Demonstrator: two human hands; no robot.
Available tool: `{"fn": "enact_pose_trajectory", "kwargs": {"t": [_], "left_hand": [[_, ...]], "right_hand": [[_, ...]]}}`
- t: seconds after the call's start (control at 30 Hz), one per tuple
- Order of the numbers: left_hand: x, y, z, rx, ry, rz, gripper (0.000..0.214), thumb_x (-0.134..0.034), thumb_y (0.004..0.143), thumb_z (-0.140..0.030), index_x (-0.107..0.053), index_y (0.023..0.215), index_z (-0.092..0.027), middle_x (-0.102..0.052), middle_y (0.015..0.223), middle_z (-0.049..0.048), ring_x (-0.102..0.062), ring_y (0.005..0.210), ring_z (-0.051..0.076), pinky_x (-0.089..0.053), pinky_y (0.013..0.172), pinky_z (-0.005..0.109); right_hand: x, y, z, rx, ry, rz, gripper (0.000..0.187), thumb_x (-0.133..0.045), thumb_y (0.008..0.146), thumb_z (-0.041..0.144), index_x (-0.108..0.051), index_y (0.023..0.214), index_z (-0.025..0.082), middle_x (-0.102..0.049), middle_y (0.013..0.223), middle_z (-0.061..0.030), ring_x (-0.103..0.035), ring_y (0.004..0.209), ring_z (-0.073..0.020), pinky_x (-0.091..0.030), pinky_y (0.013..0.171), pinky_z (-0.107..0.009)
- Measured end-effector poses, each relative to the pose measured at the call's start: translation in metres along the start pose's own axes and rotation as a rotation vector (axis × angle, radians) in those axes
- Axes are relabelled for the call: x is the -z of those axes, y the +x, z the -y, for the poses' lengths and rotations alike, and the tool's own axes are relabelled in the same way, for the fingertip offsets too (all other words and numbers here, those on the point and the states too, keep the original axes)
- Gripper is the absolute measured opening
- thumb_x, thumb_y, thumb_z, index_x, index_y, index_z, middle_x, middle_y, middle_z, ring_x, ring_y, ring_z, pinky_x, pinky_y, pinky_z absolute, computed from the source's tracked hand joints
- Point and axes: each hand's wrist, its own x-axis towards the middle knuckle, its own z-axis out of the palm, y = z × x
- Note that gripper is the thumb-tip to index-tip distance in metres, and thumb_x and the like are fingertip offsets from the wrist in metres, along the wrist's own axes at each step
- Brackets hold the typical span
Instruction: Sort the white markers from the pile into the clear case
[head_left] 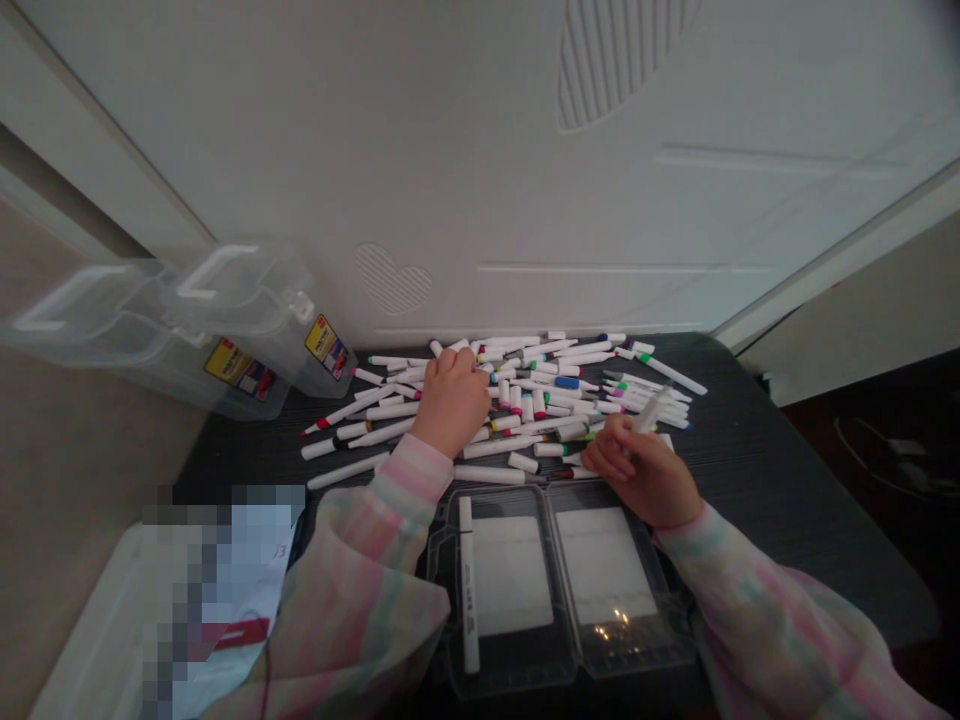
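A heap of several white markers with coloured bands lies across a dark table. My left hand rests on the heap's left part, fingers curled down among the markers; what it grips is hidden. My right hand is closed on one white marker, holding it tilted up to the right just above the heap's near edge. In front of me an open clear plastic case lies flat, with one white marker lying lengthwise in its left half.
Two clear plastic boxes with white handles and yellow labels stand at the table's back left. A white wall panel rises behind the table. A white tray with papers sits at the near left.
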Motion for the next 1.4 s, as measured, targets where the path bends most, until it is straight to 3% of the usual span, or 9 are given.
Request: {"fn": "enact_pose_trajectory", "kwargs": {"t": [0.67,1.4], "left_hand": [[-0.003,-0.001,-0.008,-0.009,-0.016,-0.021,0.021,-0.047,0.077,-0.027,-0.064,0.079,-0.015,-0.051,0.093,0.0116,-0.041,0.093,0.028,-0.034,0.078,0.041],[-0.003,-0.002,-0.013,-0.01,-0.075,-0.002,0.015,-0.051,0.074,-0.021,-0.063,0.078,-0.015,-0.052,0.094,0.0111,-0.041,0.093,0.027,-0.033,0.077,0.039]], "right_hand": [[0.0,0.0,0.0,0.002,-0.035,0.009,0.028,-0.056,0.073,0.029,-0.039,0.054,0.018,-0.023,0.038,0.0081,-0.022,0.037,-0.006,-0.02,0.046,-0.025],[-0.001,0.0,0.0,0.001,-0.064,0.004,0.029,-0.056,0.073,0.03,-0.038,0.054,0.018,-0.024,0.038,0.0083,-0.022,0.037,-0.006,-0.021,0.046,-0.025]]}}
